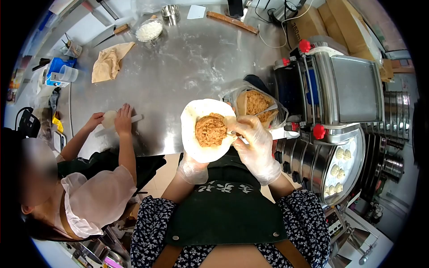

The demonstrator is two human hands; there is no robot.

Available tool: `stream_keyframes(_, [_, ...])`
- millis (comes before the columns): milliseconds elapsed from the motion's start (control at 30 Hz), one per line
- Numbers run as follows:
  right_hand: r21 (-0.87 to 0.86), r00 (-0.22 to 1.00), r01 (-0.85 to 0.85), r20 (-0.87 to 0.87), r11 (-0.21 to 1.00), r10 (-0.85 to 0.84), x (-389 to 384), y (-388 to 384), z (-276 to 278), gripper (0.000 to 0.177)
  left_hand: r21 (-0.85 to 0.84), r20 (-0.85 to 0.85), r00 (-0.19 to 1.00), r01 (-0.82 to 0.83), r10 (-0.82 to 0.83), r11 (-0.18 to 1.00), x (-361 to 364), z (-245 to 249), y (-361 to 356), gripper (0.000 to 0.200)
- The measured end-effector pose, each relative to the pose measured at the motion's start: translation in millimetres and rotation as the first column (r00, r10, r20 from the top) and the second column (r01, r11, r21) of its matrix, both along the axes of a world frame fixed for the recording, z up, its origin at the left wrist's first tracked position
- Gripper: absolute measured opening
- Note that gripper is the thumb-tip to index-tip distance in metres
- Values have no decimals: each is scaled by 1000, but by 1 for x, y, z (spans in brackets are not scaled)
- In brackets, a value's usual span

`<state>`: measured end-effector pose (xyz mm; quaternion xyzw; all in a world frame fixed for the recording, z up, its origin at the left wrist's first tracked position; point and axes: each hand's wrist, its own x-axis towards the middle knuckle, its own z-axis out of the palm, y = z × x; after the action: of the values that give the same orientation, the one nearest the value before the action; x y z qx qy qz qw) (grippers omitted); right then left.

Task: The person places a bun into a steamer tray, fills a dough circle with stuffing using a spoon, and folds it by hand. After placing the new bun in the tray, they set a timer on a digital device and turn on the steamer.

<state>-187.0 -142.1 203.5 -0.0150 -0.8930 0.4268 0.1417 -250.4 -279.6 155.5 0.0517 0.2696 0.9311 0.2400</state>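
A round white dough wrapper point(190, 118) with a mound of brown minced filling point(211, 130) lies in my left hand point(193, 170), which is in a clear plastic glove. Most of that hand is hidden under the wrapper. My right hand point(255, 145), gloved too, pinches the wrapper's right edge between thumb and fingers. Just behind my right hand stands a bowl of the same filling point(258, 103), lined with a plastic bag, with a light-coloured spatula point(267, 109) in it.
On the left, a co-worker's hands point(117, 119) work a small dough disc on the steel table point(161, 94). A cloth point(111, 61), a flour bowl point(149, 31) and a wooden stick point(232, 21) lie farther back. At right are a roller machine point(330, 89) and a steamer with several buns point(338, 169).
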Motion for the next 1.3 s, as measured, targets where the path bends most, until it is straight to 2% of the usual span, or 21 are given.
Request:
stream_keyframes(33, [-9,1000,5,-29,1000,-5,1,0,-1,34,219,321,940,44,-114,975,5,-4,0,64])
stream_keyframes(67, [-13,998,9,-57,1000,-9,1,0,-4,35,-20,110,990,96,-93,995,3,-7,-2,69])
stream_keyframes(100, [-16,996,12,-85,1000,-14,3,1,-7,37,-263,-106,987,91,-122,961,-1,-11,-5,74])
stream_keyframes(167, [-50,995,4,-96,999,-9,4,2,-8,35,-248,-91,976,171,-199,954,-5,-23,-11,85])
stream_keyframes(200, [-81,997,-7,-77,997,1,6,3,-8,33,28,120,961,248,-250,968,-6,-26,-12,90])
stream_keyframes(233, [-113,998,-18,-59,993,11,7,4,-8,30,309,304,889,248,-343,918,-8,-28,-14,96])
stream_keyframes(267, [-138,998,-21,-54,990,14,8,5,-11,30,152,405,859,275,-313,949,-3,-24,-23,111])
stream_keyframes(367, [-211,1000,-13,-10,977,11,11,5,-16,33,166,290,845,418,-449,893,-6,3,-32,109])
stream_keyframes(400, [-234,1000,0,23,972,6,12,3,-16,33,246,269,834,423,-481,872,-6,2,-35,100])
stream_keyframes(433, [-255,998,12,56,967,3,11,3,-15,34,183,291,845,412,-449,893,-5,4,-35,93])
stream_keyframes(567, [-214,999,-33,2,976,34,7,4,-12,39,-84,315,905,325,-285,942,-3,9,-32,65])
stream_keyframes(700, [-154,998,-40,-43,987,33,5,4,-15,46,-316,360,923,260,-138,912,3,12,-25,58])
stream_keyframes(733, [-127,999,-27,-44,992,21,4,4,-14,46,-326,366,923,246,-118,913,3,14,-23,54])
stream_keyframes(800, [-50,998,27,62,998,-24,1,3,1,46,-345,377,923,219,-79,913,3,19,-21,47])
stream_keyframes(833, [-8,992,52,114,999,-50,0,3,7,46,-354,364,927,226,-89,908,2,20,-21,47])
stream_keyframes(1000, [-20,997,-24,70,1000,25,2,9,-7,38,-421,327,936,266,-129,867,-1,23,-20,47])
stream_keyframes(1133, [7,995,-63,-77,998,63,3,10,-10,43,-419,347,922,318,-173,851,-3,21,-20,47])
stream_keyframes(1300, [40,992,-46,-118,998,51,4,11,-7,48,-389,337,918,339,-210,857,-5,23,-16,46])
